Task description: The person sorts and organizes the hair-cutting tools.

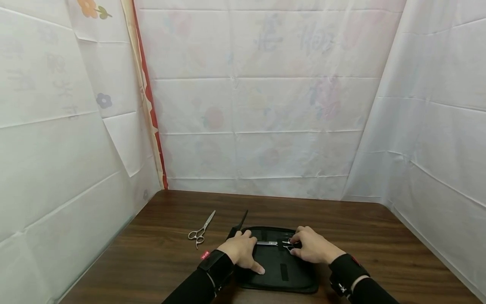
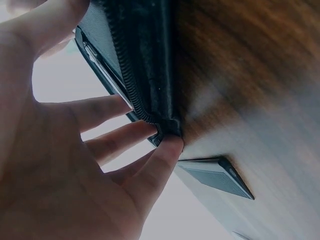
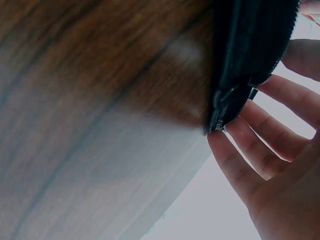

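A black zippered case [image 1: 265, 276] lies on the wooden table, its inner side up. Inside it, a pair of silver scissors [image 1: 268, 243] lies crosswise, its middle passing under a black strap. The right hand [image 1: 312, 245] pinches the scissors' finger rings between thumb and fingers. In the right wrist view, the other fingers [image 3: 235, 157] of that hand touch the case edge. The left hand [image 1: 242, 250] rests on the case's left side with fingers extended. Its fingertips [image 2: 170, 145] touch the zippered rim in the left wrist view.
Another pair of silver scissors [image 1: 201, 231] lies on the table left of the case. A black comb-like tool [image 1: 240, 222] with a thin pointed tail lies just beyond the left hand. White sheets [image 1: 247, 105] hang around the back and sides of the table.
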Action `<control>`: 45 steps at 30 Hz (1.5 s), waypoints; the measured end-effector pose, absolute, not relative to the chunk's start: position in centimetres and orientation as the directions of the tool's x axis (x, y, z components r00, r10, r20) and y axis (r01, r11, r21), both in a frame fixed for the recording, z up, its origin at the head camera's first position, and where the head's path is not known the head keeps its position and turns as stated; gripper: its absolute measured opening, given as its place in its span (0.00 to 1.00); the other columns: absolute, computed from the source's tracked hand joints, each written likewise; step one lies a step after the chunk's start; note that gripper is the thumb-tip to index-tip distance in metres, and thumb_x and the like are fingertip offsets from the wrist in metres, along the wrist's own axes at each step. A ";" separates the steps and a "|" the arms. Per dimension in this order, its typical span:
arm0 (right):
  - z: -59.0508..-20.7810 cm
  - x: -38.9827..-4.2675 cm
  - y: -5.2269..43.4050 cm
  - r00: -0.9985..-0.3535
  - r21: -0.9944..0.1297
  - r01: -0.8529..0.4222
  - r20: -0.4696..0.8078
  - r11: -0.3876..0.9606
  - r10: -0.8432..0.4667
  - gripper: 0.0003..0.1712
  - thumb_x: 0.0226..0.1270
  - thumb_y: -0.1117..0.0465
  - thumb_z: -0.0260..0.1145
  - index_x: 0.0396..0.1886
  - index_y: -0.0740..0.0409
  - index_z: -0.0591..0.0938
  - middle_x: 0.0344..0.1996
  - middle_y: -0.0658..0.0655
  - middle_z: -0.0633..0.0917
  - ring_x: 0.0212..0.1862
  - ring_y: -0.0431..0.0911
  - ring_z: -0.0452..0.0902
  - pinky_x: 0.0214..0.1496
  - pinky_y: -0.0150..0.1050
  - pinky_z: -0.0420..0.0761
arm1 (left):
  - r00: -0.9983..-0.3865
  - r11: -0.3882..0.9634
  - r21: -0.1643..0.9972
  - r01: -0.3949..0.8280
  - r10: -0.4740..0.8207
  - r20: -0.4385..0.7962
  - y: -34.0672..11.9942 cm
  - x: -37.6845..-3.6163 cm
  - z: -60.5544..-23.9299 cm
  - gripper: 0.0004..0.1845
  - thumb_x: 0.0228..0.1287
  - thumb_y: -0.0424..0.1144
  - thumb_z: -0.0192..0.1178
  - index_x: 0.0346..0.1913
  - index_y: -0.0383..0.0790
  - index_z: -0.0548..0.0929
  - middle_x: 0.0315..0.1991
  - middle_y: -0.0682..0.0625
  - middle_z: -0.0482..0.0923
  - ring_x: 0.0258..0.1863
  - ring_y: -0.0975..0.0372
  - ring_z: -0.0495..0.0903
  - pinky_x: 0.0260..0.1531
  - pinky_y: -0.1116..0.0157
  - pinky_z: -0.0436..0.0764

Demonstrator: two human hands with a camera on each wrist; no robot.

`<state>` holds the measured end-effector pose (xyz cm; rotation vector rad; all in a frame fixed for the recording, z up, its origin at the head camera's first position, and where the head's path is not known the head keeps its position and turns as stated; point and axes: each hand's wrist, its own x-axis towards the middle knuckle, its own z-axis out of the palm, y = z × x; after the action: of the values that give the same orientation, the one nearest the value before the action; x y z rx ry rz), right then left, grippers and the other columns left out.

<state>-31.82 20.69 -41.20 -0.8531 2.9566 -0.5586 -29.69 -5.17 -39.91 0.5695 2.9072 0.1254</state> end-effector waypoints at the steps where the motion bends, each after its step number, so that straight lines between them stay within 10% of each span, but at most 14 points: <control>1: -41.2 -31.8 20.7 -0.851 -0.341 -0.515 0.087 0.787 -0.519 0.12 0.65 0.57 0.74 0.46 0.58 0.89 0.41 0.50 0.77 0.51 0.55 0.74 0.45 0.52 0.75 | -0.911 0.923 0.114 0.367 0.381 -0.157 -5.2 -29.7 -39.9 0.45 0.51 0.68 0.72 0.68 0.47 0.77 0.68 0.47 0.68 0.65 0.47 0.69 0.59 0.48 0.76; 45: -41.3 -31.4 20.7 -0.853 -0.381 -0.496 0.045 0.781 -0.520 0.19 0.67 0.53 0.73 0.52 0.59 0.87 0.48 0.51 0.76 0.52 0.54 0.72 0.45 0.53 0.75 | -0.913 0.924 0.124 0.362 0.379 -0.154 -5.2 -29.7 -40.0 0.46 0.49 0.69 0.73 0.67 0.44 0.78 0.67 0.47 0.70 0.65 0.48 0.70 0.59 0.49 0.76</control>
<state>-31.40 20.68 -41.29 -0.8292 2.9052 -0.5945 -29.72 -5.24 -39.95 0.5648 2.9083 0.1385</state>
